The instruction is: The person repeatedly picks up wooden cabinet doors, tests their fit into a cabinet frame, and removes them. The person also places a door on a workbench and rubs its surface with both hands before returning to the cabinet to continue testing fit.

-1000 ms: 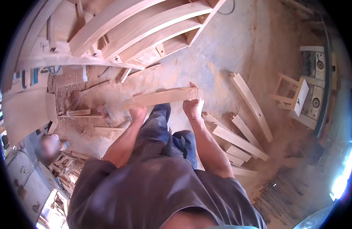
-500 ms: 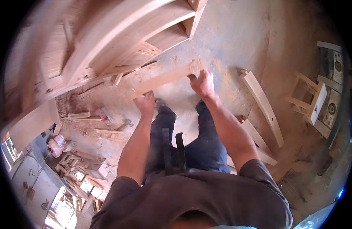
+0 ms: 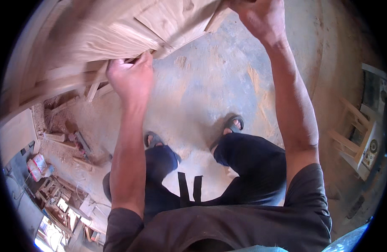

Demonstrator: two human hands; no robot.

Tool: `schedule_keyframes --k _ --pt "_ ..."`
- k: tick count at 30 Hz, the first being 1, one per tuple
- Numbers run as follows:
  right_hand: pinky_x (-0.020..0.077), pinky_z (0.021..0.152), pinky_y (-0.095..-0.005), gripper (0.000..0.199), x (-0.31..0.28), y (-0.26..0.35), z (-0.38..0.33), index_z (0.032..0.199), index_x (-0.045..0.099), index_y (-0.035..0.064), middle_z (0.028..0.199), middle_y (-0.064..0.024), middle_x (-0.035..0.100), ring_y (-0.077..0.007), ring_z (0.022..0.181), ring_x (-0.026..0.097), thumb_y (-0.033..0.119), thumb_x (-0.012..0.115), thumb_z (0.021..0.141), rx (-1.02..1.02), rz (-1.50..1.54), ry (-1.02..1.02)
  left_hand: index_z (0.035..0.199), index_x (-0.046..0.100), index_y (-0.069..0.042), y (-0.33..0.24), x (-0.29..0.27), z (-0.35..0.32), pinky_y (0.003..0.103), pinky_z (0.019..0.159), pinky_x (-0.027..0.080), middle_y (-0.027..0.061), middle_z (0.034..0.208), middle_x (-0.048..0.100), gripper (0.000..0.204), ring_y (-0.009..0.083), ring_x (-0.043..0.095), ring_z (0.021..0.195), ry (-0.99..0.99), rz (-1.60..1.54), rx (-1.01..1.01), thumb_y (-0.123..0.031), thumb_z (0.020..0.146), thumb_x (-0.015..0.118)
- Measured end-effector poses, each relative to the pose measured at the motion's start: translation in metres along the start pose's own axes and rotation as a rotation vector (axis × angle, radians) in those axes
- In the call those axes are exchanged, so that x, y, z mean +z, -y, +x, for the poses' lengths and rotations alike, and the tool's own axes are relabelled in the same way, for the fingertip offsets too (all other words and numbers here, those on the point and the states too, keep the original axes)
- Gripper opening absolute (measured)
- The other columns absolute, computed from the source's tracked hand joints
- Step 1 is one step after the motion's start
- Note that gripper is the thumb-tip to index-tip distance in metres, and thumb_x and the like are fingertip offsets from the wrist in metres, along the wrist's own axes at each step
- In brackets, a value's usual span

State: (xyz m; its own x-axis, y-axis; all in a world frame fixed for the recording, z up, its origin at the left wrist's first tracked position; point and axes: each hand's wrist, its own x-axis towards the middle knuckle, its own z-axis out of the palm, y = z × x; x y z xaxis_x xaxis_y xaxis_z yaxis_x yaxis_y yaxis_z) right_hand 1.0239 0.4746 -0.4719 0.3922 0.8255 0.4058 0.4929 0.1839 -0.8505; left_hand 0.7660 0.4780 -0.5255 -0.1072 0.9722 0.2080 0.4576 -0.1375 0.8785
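At the upper left, a large pale wooden structure [image 3: 118,35] with strong grain and panel joints fills the view. My left hand [image 3: 132,80] is closed at its lower edge, with the fingertips curled onto the wood. Higher and to the right, my right hand [image 3: 263,19] reaches the top edge of the picture, its fingers bent toward the wood's right end and partly cut off. Whether the wood between my hands is a separate board or part of the structure, I cannot tell.
My sandalled feet stand on the dusty concrete floor [image 3: 193,101]. Offcuts and shavings [image 3: 59,136] lie at the left, near a red-and-white container [image 3: 39,167]. At the right are a small wooden frame [image 3: 353,126] and a pale panel with a round dark fitting [image 3: 370,153].
Both hands have moved up and forward to the large wooden structure, which now looks closer. The plank held between them earlier no longer shows distinctly. My feet now show more fully.
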Motion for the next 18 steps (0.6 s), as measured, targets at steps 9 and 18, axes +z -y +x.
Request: schedule_keyframes --k 9,18 --pt "0.0553 0.077 -0.0474 0.031 0.028 -0.034 0.012 0.105 0.053 -0.0046 0.091 -0.0280 0.069 -0.0449 0.088 0.069 0.007 0.071 0.082 -0.158 -0.174 -0.045 0.089 0.069 0.012 0.026 0.016 0.014 0.034 0.082 0.054 0.0198 0.091 0.076 0.022 0.0238 0.072 0.085 -0.097 0.134 0.046 -0.004 0.075 0.071" --pt "0.0552 0.083 -0.0519 0.047 0.014 -0.019 0.004 0.108 0.053 -0.0070 0.100 -0.0329 0.068 -0.0497 0.098 0.067 0.015 0.076 0.074 -0.104 -0.304 -0.074 0.095 0.071 0.010 0.022 0.014 0.018 0.040 0.086 0.055 0.0259 0.096 0.075 0.025 0.0359 0.074 0.091 -0.037 0.294 0.152 -0.006 0.077 0.071"
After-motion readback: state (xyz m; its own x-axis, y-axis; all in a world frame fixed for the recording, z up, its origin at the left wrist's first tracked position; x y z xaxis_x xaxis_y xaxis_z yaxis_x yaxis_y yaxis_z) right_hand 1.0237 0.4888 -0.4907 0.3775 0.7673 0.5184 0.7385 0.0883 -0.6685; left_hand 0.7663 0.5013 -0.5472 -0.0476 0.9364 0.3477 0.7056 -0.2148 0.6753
